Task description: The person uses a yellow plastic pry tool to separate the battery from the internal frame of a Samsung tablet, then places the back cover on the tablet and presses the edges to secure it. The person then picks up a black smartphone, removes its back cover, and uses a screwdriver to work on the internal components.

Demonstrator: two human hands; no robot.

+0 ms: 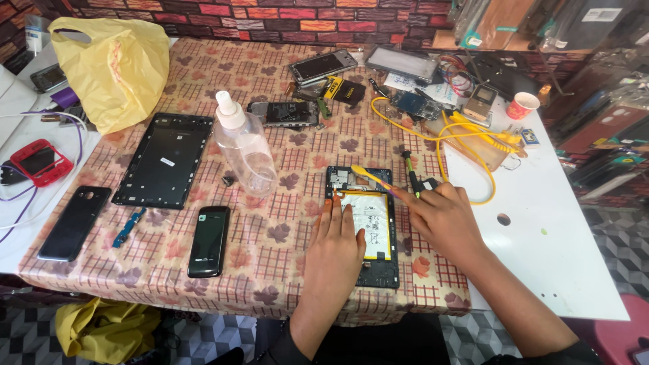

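Two hands are working over an opened tablet [365,226] lying on the patterned tablecloth [270,250] near the table's front edge. Left hand [336,240] is resting flat, fingers spread narrow, on the white battery [372,223] with its small printed label. Right hand [443,216] is pinching a yellow-and-purple tool [370,176] over the tablet's top. A crinkled yellow plastic bag [111,67] is sitting far left; a clear spray bottle [245,145] is standing beside a black frame [164,160]. Bare white board [541,230] is lying open to the right.
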